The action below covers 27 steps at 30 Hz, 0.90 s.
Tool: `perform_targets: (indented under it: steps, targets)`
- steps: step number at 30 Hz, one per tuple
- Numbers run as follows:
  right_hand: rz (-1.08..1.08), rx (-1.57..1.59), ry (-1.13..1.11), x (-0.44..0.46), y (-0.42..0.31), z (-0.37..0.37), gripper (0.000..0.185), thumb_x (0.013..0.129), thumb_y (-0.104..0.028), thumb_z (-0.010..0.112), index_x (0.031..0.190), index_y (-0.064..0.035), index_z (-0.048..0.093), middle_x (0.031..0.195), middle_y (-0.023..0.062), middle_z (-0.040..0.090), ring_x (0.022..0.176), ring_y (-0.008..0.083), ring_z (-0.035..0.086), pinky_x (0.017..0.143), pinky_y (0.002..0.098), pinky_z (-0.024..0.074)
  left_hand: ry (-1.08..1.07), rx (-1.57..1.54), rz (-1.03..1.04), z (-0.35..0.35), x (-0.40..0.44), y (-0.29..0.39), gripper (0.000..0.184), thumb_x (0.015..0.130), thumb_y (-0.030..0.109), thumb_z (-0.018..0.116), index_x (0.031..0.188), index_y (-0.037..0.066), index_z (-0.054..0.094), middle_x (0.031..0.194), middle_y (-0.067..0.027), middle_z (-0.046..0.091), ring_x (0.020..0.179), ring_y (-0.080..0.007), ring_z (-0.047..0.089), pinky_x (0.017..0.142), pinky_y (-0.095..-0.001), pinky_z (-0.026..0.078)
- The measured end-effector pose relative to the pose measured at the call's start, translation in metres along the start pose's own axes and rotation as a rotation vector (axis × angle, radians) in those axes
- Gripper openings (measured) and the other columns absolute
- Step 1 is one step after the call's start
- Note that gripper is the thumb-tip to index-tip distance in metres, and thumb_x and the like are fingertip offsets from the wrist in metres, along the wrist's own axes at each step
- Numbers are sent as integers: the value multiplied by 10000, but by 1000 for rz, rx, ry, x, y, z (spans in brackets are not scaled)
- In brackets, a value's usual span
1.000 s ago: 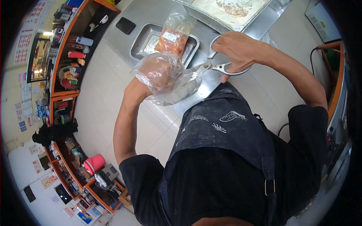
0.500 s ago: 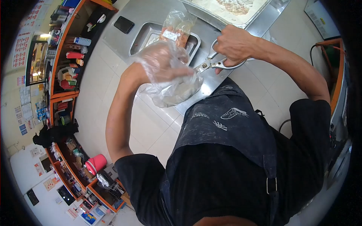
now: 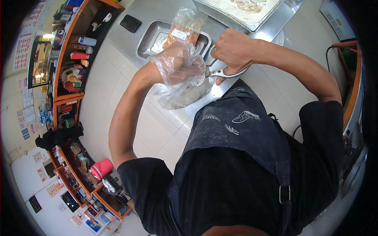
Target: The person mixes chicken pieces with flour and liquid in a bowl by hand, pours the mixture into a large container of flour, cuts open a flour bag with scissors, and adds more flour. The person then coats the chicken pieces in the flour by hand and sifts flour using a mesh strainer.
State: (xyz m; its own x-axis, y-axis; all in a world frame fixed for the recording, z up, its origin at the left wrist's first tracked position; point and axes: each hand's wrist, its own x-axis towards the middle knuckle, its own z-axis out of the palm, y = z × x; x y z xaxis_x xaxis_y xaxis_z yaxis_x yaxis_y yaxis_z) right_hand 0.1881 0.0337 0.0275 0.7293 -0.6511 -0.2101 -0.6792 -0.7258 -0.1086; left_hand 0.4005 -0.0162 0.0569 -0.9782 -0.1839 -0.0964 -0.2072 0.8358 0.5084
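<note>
My left hand [image 3: 177, 63], inside a clear plastic glove or bag, is closed on a clear plastic bag [image 3: 185, 96] with pale contents, at the near edge of the steel table [image 3: 118, 41]. My right hand [image 3: 236, 51] grips the handles of metal scissors [image 3: 218, 73]. The scissor blades point left and meet the plastic beside my left fingers; their tips are hidden there. Just beyond my left hand, a bag of orange-red food [image 3: 184, 35] with a white label lies in a steel tray [image 3: 143, 49].
A black phone [image 3: 130, 23] lies on the table at the back left. A large pan [image 3: 260, 27] of white flour with pieces in it stands at the back right. Orange shelves [image 3: 59, 74] line the left side, near a pink container [image 3: 101, 169].
My left hand has moved right, now closed on the plastic near the blades. My right hand has shifted left with the scissors, and the handles look closer together.
</note>
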Motion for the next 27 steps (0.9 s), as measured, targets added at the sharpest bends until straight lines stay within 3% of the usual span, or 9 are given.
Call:
perform_targets:
  steps: [4, 7, 10, 13, 16, 17, 22, 25, 27]
  targets:
    - [-163, 134, 249, 7, 15, 23, 754, 609, -687, 618, 729, 56, 579, 714, 206, 583, 750, 349, 594, 680, 412, 469, 66, -171, 63, 1, -7, 5, 180, 728, 165, 640, 875, 73, 691, 771, -152, 615, 664, -255, 564, 639, -356, 442]
    - [-50, 227, 16, -3, 22, 13, 793, 530, -655, 690, 853, 51, 525, 874, 200, 539, 917, 346, 528, 835, 409, 405, 51, -194, -28, -4, -20, 2, 221, 697, 127, 650, 902, 51, 688, 787, -152, 625, 678, -256, 574, 662, -347, 450]
    - [-18, 229, -3, -13, 24, 5, 819, 532, -676, 671, 876, 51, 518, 893, 205, 539, 926, 351, 522, 854, 410, 399, 17, -314, -262, -13, -23, 7, 225, 697, 106, 650, 905, 25, 682, 773, -147, 630, 673, -257, 576, 663, -340, 452]
    - [-56, 177, 50, -7, 10, 4, 795, 550, -674, 664, 853, 48, 530, 871, 212, 551, 900, 356, 538, 816, 413, 420, 172, -111, 153, 6, -24, -19, 183, 730, 98, 632, 894, 37, 686, 768, -140, 631, 673, -259, 575, 660, -338, 452]
    - [-50, 165, 50, 7, -3, 14, 773, 570, -695, 632, 761, 50, 553, 747, 209, 572, 779, 360, 577, 706, 426, 453, 31, -186, -108, -8, -11, 9, 196, 722, 74, 617, 902, 64, 693, 777, -137, 634, 678, -256, 580, 666, -337, 453]
    - [-73, 99, 44, 7, -8, 5, 764, 585, -719, 594, 643, 43, 555, 604, 188, 559, 628, 365, 583, 582, 431, 452, 54, -179, -92, -8, -10, 10, 166, 716, 81, 641, 871, 41, 684, 755, -133, 637, 650, -237, 581, 636, -330, 453]
    - [-62, 5, 47, 10, -16, -6, 769, 607, -745, 542, 577, 23, 546, 550, 170, 548, 566, 359, 576, 523, 415, 439, 203, -138, 52, 0, -15, -6, 153, 698, 93, 689, 818, 0, 669, 729, -131, 647, 599, -216, 588, 580, -323, 453]
    - [-105, -29, 135, 22, -23, -7, 779, 617, -755, 518, 578, 22, 553, 551, 165, 553, 571, 353, 581, 520, 411, 444, 28, -91, -15, -11, -12, 2, 258, 659, 54, 621, 907, 68, 692, 790, -136, 632, 711, -265, 583, 687, -348, 453]
    - [-112, -41, 134, 26, -25, -10, 786, 627, -762, 500, 588, 21, 564, 557, 162, 559, 575, 351, 585, 525, 411, 451, 95, -127, 26, -11, -12, 3, 246, 653, 50, 634, 893, 57, 689, 780, -135, 633, 701, -262, 585, 685, -353, 455]
